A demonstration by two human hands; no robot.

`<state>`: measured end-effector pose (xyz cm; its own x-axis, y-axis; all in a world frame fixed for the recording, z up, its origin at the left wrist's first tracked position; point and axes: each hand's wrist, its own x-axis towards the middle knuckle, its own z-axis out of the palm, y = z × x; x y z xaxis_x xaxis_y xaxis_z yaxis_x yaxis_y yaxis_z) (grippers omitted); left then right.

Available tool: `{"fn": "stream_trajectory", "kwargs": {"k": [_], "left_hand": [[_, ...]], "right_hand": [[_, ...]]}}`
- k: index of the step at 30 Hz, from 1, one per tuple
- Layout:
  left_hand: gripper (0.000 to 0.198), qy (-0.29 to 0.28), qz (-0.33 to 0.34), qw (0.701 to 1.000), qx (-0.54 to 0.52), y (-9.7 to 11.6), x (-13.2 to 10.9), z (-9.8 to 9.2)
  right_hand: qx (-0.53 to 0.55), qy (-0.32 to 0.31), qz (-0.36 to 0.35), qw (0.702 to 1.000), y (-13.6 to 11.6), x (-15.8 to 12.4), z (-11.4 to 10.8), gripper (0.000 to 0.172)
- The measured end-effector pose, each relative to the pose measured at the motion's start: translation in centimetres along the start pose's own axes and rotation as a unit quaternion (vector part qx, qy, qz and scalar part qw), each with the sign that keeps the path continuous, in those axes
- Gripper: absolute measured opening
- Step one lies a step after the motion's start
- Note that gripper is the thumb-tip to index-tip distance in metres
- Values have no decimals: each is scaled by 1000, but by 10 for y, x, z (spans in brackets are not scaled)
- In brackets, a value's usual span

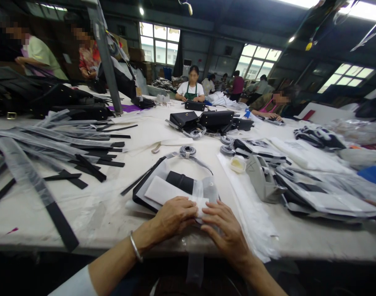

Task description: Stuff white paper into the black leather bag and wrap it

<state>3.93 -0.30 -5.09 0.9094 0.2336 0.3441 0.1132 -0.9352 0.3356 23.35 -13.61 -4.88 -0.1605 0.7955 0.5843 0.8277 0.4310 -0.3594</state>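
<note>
A black handbag (140, 193) lies on the table in front of me, partly covered by clear film and a white padding sheet (163, 191). A black strap piece (178, 181) rests on top, with clear tape (198, 189) across it. My left hand (177, 213) is closed at the padding's near right end, its fingers bent together over the edge. Beside it, my right hand (223, 226) lies on the bag's near right corner with fingers stretched and apart. What is under my fingertips is hidden. A wrapped handle coil (188, 152) sits behind the bag.
Film-wrapped black straps (58, 213) spread over the left. A grey tape dispenser (263, 181), white plastic sheets (249, 213) and wrapped bags (323, 193) are at right. Black bags (215, 121) stand farther back. Co-workers, one in a green apron (190, 94), surround the table.
</note>
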Motion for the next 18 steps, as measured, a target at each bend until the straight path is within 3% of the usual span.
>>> {"fn": "stream_trajectory", "kwargs": {"k": [4,6,10,15,18], "left_hand": [[9,3,-14,1000,12,2,-1,5],[9,4,-13,1000,8,2,-1,4],[8,2,-14,1000,11,1,0,3],[7,17,-20,999,30,3,-2,9],[6,37,-26,998,38,3,-2,16]], "right_hand": [[-54,-77,-161,982,-20,-33,-15,19],[-102,-93,-191,972,-22,-47,-9,27],[-134,-70,-136,979,-19,-52,18,35],[18,-13,-122,992,-24,-32,34,30],[77,4,-69,995,-29,-27,34,30]]}}
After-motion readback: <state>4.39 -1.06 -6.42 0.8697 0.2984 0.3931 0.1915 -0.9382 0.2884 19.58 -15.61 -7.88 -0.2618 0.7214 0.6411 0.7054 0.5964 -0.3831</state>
